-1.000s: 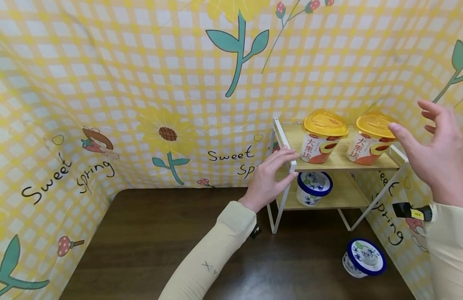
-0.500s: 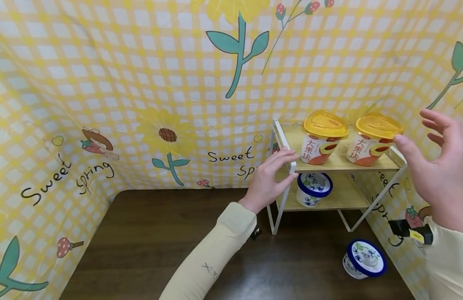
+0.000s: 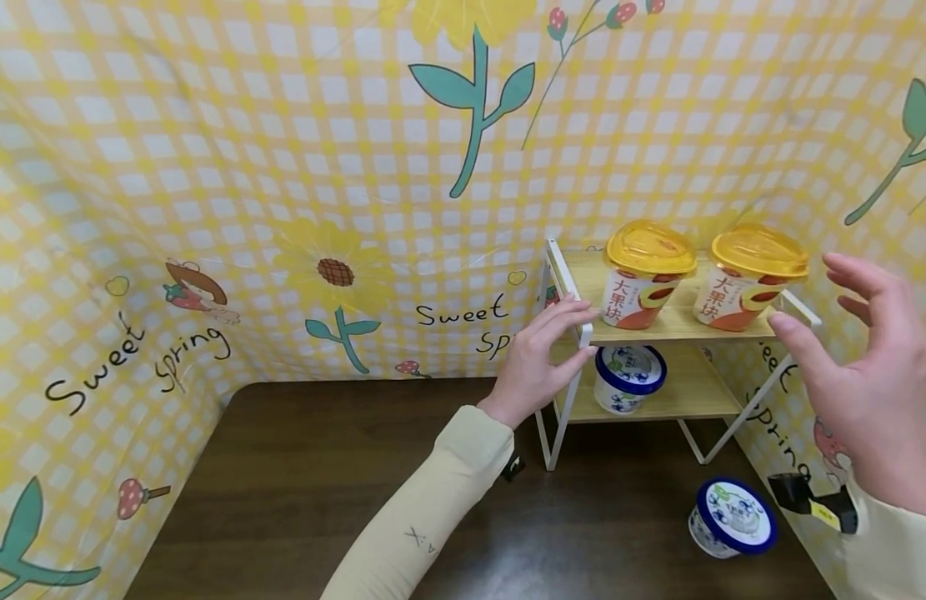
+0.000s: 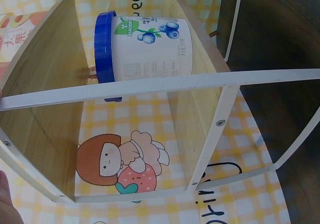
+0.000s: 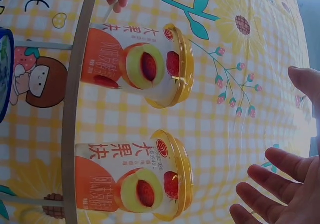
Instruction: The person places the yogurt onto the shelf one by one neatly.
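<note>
My left hand (image 3: 533, 362) holds the left white rail of a two-tier wooden shelf rack (image 3: 658, 333), fingers over the rail and thumb below it. Two yogurt cups (image 3: 631, 296) with yellow lids and peach pictures stand side by side on the upper board. Just right of the right-hand yogurt cup (image 3: 736, 296), my right hand (image 3: 871, 375) hovers with thumb and fingers spread, holding nothing. In the right wrist view its fingers (image 5: 280, 189) are apart from both cups. A white tub (image 3: 628, 379) with a blue lid sits on the lower board; the left wrist view shows its blueberry print.
Another blue-lidded tub (image 3: 731, 518) stands on the dark wooden table (image 3: 342, 475), in front of the rack's right legs. Yellow checked cloth (image 3: 297, 167) walls the table at the back and both sides, close to the rack.
My right hand has moved down beside the right-hand yogurt cup; its thumb no longer overlaps the lid in the head view. The left hand stays on the rail, and the cups and tubs stay put.
</note>
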Demonstrator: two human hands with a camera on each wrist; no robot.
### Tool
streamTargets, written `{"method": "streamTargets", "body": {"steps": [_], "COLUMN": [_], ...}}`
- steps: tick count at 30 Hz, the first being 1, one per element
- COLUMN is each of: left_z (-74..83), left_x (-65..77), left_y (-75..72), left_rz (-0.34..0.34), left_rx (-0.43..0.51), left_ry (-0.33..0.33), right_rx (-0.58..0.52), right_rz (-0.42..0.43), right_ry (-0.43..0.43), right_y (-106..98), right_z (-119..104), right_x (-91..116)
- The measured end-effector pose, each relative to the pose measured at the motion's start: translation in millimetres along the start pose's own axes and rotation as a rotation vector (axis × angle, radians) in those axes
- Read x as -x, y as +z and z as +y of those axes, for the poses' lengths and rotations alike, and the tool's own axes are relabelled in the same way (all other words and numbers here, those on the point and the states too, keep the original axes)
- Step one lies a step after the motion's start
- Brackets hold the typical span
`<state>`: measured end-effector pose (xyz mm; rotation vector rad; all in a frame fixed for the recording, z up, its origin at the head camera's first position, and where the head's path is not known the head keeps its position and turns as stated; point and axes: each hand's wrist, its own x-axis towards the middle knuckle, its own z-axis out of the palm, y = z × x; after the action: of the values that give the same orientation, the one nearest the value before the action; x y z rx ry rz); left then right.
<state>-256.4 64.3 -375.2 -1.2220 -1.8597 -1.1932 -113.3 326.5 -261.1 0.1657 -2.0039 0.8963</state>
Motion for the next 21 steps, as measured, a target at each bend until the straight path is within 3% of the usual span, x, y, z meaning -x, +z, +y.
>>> {"method": "streamTargets", "body": {"steps": [15, 21], "left_z": [-1.1, -2.2], "left_x": [1.0, 1.1], "left_y": [1.2, 1.9], "left_rz": [0.006, 0.01], "left_rx": [0.01, 0.006], "left_ry": [-0.006, 0.001], "right_rx": [-0.01, 0.006], "right_rz": [-0.006, -0.009], "right_ry": [-0.045, -0.019], "right_y": [-1, -1], "right_z": [12, 19], "right_x": [30, 41]}}
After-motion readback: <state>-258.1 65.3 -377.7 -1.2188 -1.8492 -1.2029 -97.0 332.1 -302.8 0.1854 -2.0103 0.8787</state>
